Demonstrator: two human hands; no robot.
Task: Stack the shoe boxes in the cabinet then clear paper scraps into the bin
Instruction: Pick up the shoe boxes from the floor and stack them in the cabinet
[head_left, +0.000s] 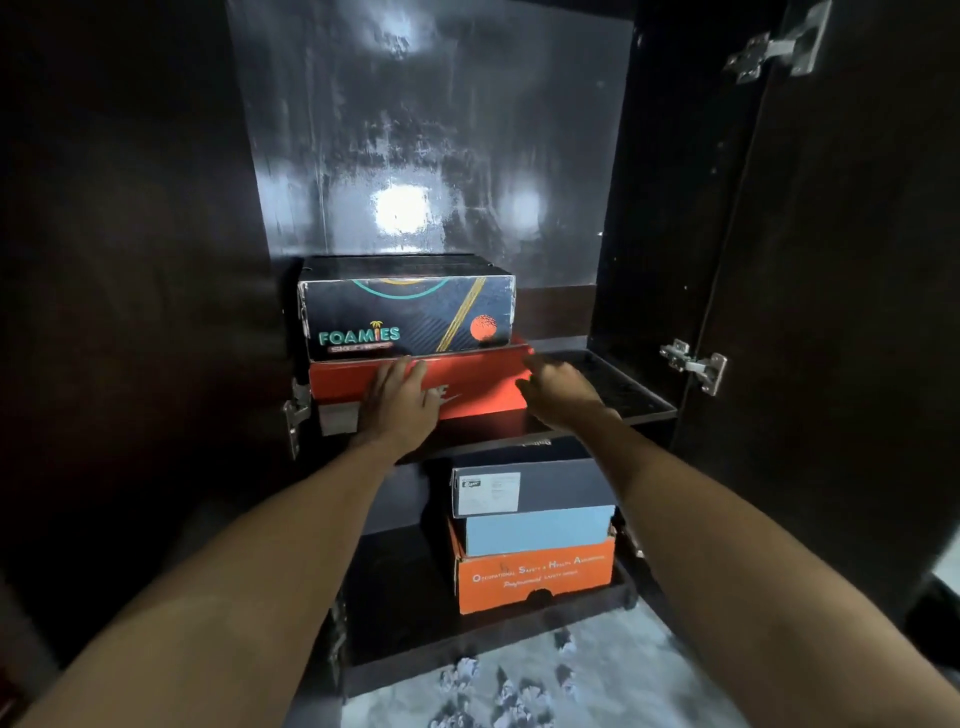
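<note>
Cabinet shelf (639, 410): flat hands (400, 395) against red box (483, 379)

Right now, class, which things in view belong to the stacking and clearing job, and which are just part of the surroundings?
Belong to the job:
- Foamies box on the red box, upper shelf
- dark blue box, light blue box, orange box, stacked on the lower shelf
- paper scraps on the floor
- left hand, right hand, at the red box

Surroundings:
- door hinges
- cabinet back panel
</note>
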